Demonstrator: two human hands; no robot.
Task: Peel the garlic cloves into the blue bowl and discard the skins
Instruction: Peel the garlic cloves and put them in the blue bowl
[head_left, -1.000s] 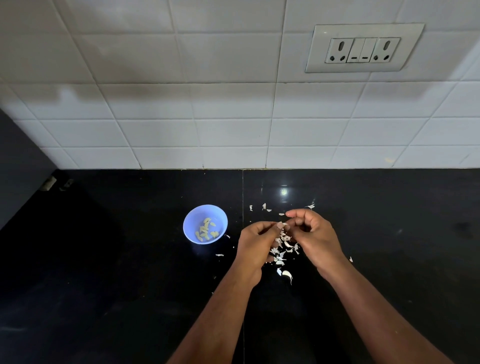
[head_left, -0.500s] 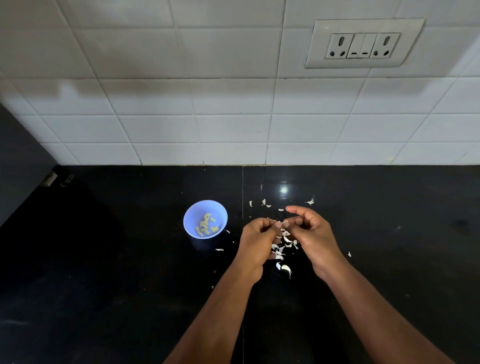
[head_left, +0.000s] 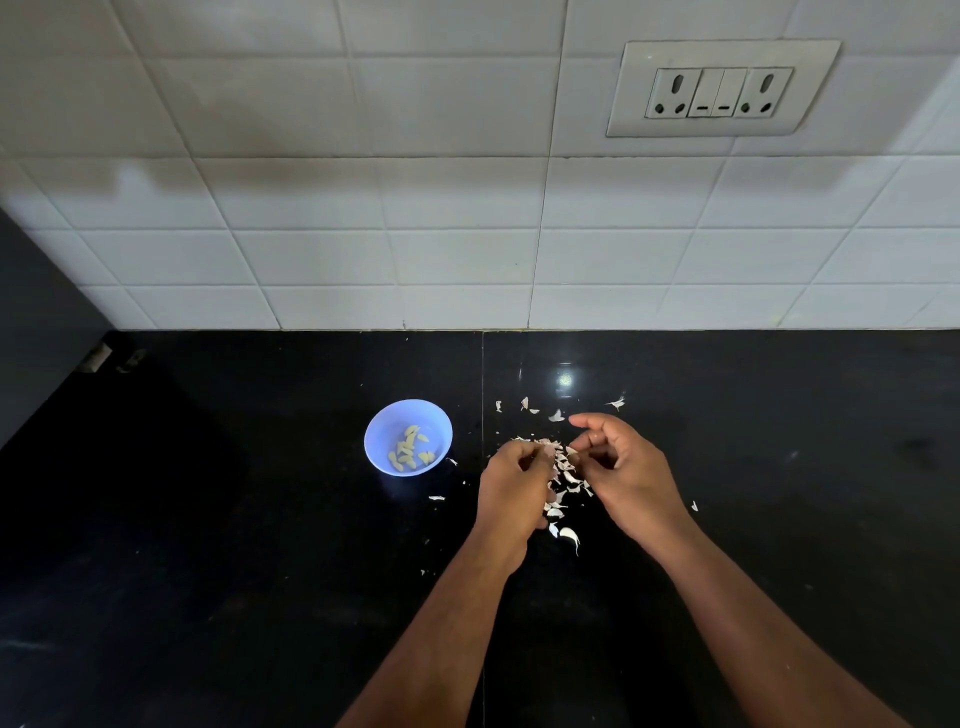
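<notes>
Head camera, looking down: the left hand is curled with its fingertips pinched together, apparently on a garlic clove too hidden to make out, while the right hand sits just beside it, fingers loosely bent, with nothing visibly held. Both hover over a heap of papery skins on the black surface, likely so peelings fall in one spot. The blue bowl, holding peeled cloves, stands near the left hand's outer side, within easy dropping reach.
</notes>
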